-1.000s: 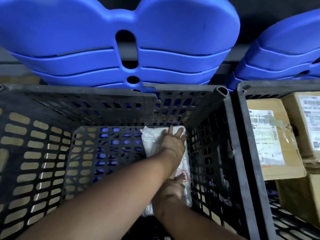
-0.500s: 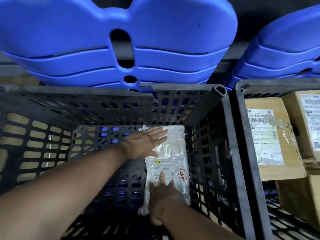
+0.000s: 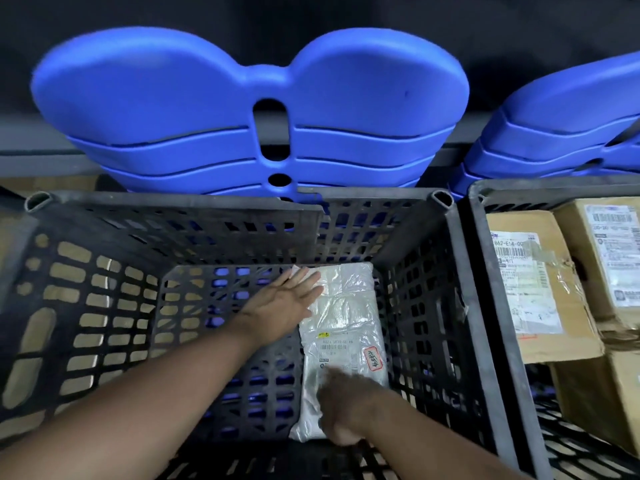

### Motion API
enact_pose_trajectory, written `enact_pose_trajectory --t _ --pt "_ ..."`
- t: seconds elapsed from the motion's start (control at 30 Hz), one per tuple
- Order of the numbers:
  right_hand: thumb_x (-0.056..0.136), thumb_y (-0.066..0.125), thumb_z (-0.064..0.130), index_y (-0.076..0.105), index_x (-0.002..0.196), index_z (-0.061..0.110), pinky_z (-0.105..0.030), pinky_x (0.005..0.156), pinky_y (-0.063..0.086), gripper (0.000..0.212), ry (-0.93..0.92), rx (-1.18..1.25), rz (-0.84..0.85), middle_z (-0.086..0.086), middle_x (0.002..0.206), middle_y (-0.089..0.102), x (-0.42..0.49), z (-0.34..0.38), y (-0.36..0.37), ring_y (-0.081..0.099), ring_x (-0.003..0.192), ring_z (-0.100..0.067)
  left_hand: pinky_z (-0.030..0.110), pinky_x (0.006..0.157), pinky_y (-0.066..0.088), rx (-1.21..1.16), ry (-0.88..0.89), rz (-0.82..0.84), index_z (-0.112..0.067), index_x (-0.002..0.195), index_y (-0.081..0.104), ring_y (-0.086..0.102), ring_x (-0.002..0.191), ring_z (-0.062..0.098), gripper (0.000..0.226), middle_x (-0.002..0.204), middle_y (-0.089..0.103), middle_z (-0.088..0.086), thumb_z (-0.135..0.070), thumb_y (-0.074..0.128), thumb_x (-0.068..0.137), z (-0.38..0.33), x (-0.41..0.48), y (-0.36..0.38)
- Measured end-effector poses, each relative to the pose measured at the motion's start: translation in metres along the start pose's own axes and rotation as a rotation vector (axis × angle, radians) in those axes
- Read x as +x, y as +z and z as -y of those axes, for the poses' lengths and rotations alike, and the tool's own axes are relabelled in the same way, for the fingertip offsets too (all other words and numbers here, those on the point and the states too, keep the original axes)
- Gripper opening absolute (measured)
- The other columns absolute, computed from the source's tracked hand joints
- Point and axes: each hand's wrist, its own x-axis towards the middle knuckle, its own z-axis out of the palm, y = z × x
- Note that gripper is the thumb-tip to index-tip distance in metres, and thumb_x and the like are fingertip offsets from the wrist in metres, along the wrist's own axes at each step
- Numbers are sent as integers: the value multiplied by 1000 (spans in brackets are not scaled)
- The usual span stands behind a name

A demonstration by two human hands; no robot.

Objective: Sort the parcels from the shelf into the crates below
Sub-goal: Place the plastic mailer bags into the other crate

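A white plastic-wrapped parcel (image 3: 344,327) with a barcode label and a red stamp lies flat on the floor of a black slotted crate (image 3: 381,199), against its right wall. My left hand (image 3: 284,303) has straight fingers, and its fingertips lie over the parcel's far left corner. My right hand (image 3: 341,403) rests on the parcel's near end; it is blurred and its fingers look loosely bent on the wrapping.
A second black crate (image 3: 491,271) to the right holds brown cardboard boxes (image 3: 533,285) with shipping labels. Stacked blue plastic seats (image 3: 249,109) hang over the crates' far side, with more blue seats (image 3: 561,133) at the right. The left half of the first crate's floor is bare.
My left hand slid from the top of the parcel leftwards to its far left corner. My right hand drew back a little towards the near end. The parcel's label is now uncovered.
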Motion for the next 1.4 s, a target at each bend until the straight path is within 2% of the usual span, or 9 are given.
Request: enact_pose_trajectory --t 0.2,0.37,0.53,0.73,0.87,1.03,1.13,1.23,1.4 --pt "112 19 48 -12 162 10 -53 129 -5 70 109 -45 -514 -10 160 -31 -65 -3 -25 -24 155 -40 41 130 -9 -276 -220 -24 -27 164 -14 -20 159 21 73 168 -27 -5 -62 17 108 -14 -77 -41" --pt "94 25 57 65 140 11 -60 106 46 77 97 34 -757 -19 155 48 -124 9 -46 43 143 -45 44 129 -10 -199 -269 -108 -26 166 -4 -17 158 23 115 174 -9 0 -82 -34 69 -9 -154 -98" --pt "109 21 57 9 167 17 -58 128 0 72 84 -75 -784 -11 173 -11 -214 38 -80 -13 159 -41 52 128 -12 -164 -354 -171 -31 166 -4 -28 155 28 126 172 -20 1 -84 -42 58 -11 -220 -172" --pt "78 -13 71 7 167 21 -54 128 1 104 62 14 -900 -6 175 -10 -292 58 -89 -8 160 -37 58 126 -12 -178 -415 -292 -33 166 -3 -37 147 28 130 164 -30 0 -88 -40 55 -18 -270 -242" --pt "82 -5 84 12 167 22 -51 129 5 107 58 160 -1009 -6 175 -4 -324 43 -105 -3 161 -35 58 126 -12 -215 -464 -369 -33 164 -10 -38 148 27 128 167 -29 -1 -89 -39 53 -16 -276 -277" --pt "102 55 53 50 152 16 -33 107 43 63 -46 886 -1432 -1 143 63 -343 7 -128 57 133 -21 54 127 -10 -315 -455 -458 -34 165 -9 -29 156 28 103 166 -29 -6 -85 -11 75 -27 -264 -315" --pt "91 68 61 54 143 18 -37 98 47 69 -144 1569 -1488 10 101 67 -364 -24 -168 65 107 -24 51 129 -8 -385 -456 -470 -34 165 -6 -25 157 27 82 168 -27 -6 -73 17 98 -37 -247 -334" --pt "94 71 51 36 156 21 -50 102 54 77 -410 2040 -1291 -2 113 62 -377 -67 -221 64 118 -36 49 130 -5 -461 -452 -478 -34 166 -5 -23 158 27 75 169 -25 -6 -60 33 106 -49 -230 -343" --pt "93 79 24 47 138 14 -37 65 62 56 -486 2169 -1179 -11 130 67 -375 -112 -291 73 109 -31 46 129 -4 -587 -424 -511 -38 164 -6 -20 159 23 73 164 -27 -15 -58 34 107 -66 -212 -357"
